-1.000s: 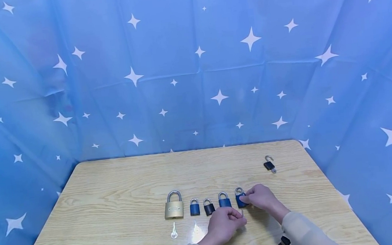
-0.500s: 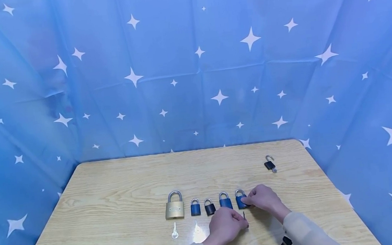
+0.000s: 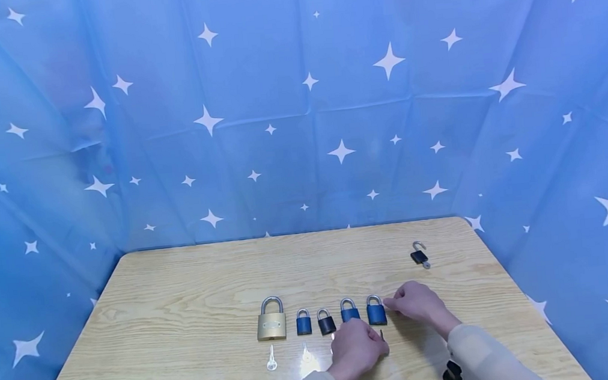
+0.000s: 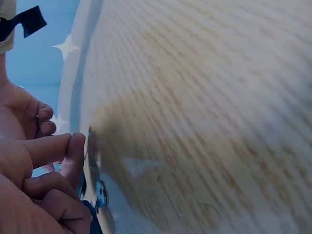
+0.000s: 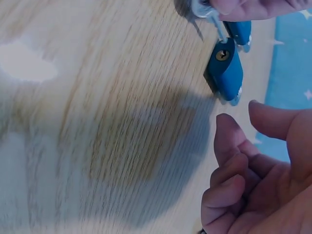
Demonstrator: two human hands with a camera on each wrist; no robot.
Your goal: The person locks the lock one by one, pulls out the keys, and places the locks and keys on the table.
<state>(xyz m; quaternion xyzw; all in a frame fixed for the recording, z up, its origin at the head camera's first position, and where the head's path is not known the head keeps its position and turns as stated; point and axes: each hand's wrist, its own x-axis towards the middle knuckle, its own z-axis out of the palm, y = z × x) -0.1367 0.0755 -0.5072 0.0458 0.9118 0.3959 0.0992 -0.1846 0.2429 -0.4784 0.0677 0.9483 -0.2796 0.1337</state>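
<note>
In the head view my left hand (image 3: 357, 349) pinches a small metal key (image 3: 381, 334) between thumb and index finger. The key's tip points toward the bottom face of the rightmost blue padlock (image 3: 377, 314). Seen from the right wrist, the key blade (image 5: 217, 24) is outside the brass keyhole (image 5: 223, 55), slightly apart from it. My right hand (image 3: 418, 302) is just right of that padlock. Its thumb and index finger are parted with nothing between them, as the right wrist view shows. The padlock lies flat with its shackle closed.
To the left lie a second blue padlock (image 3: 350, 313), a black padlock (image 3: 326, 325), a small blue padlock (image 3: 304, 325) and a large brass padlock (image 3: 271, 325). Keys (image 3: 271, 359) lie below them. An opened black padlock (image 3: 419, 257) with a key is at the back right.
My right hand has let go of the rightmost blue padlock and drawn off slightly to the right. The left hand has shifted a little right with the key.
</note>
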